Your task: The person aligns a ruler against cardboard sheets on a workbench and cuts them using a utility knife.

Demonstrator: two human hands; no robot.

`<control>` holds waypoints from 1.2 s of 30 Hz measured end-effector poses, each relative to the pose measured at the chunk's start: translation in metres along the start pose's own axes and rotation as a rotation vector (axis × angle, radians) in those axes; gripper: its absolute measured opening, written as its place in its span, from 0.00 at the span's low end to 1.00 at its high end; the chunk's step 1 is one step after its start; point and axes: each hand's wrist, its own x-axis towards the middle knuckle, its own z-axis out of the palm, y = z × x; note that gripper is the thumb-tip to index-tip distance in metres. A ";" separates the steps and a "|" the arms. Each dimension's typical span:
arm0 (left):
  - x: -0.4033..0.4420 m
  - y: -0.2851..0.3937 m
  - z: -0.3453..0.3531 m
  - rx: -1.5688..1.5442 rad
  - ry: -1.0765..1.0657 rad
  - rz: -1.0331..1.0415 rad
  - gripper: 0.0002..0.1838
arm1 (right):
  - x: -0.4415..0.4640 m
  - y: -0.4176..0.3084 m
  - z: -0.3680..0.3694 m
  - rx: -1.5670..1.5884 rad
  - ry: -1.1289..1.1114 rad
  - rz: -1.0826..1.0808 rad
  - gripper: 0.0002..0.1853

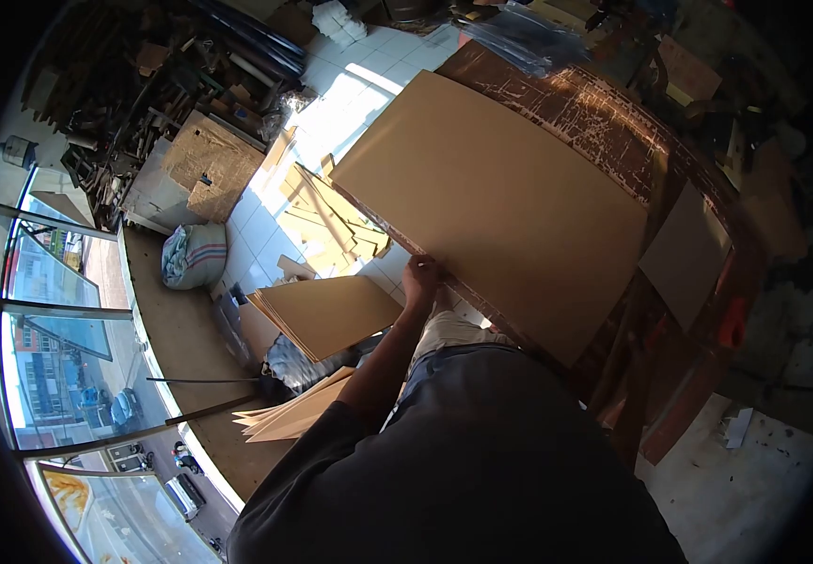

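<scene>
A large flat brown cardboard sheet [491, 207] lies across the worn red-brown table [604, 113], its near edge sticking out toward my body. My left hand [422, 278] is closed on that near edge, with the fingers curled at the board's rim. Of my right hand nothing can be made out; the area to the right of my body is in deep shadow. A smaller grey-brown board [686, 256] lies to the right of the large sheet.
Stacked cardboard sheets [331, 310] lean left of my arm, with more sheets [298, 414] below. Cardboard offcuts [326, 221] litter the tiled floor. A stuffed sack [194, 256] sits by the windows [58, 273]. Scrap wood [105, 141] is piled at the back left. Clear plastic [524, 38] lies on the table's far end.
</scene>
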 end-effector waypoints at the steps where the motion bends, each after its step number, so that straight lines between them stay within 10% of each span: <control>1: -0.001 0.001 0.001 -0.002 0.002 -0.002 0.20 | -0.005 -0.013 0.005 -0.002 -0.002 -0.001 0.34; 4: 0.000 0.003 0.002 0.052 0.032 0.019 0.19 | -0.010 -0.021 0.014 0.357 -0.061 0.572 0.36; 10: -0.016 0.029 0.002 -0.111 0.000 -0.077 0.19 | -0.034 -0.060 0.029 -0.113 0.221 0.114 0.40; 19: -0.026 0.018 0.010 -0.064 0.111 0.052 0.19 | -0.036 -0.113 0.042 -0.425 -0.256 0.198 0.28; 24: -0.045 0.030 0.013 0.114 0.219 0.121 0.22 | -0.015 -0.124 0.097 -0.045 -0.583 -0.119 0.23; 36: -0.035 0.035 0.015 0.549 0.166 0.641 0.42 | -0.016 -0.140 0.181 -0.331 -0.593 -0.518 0.17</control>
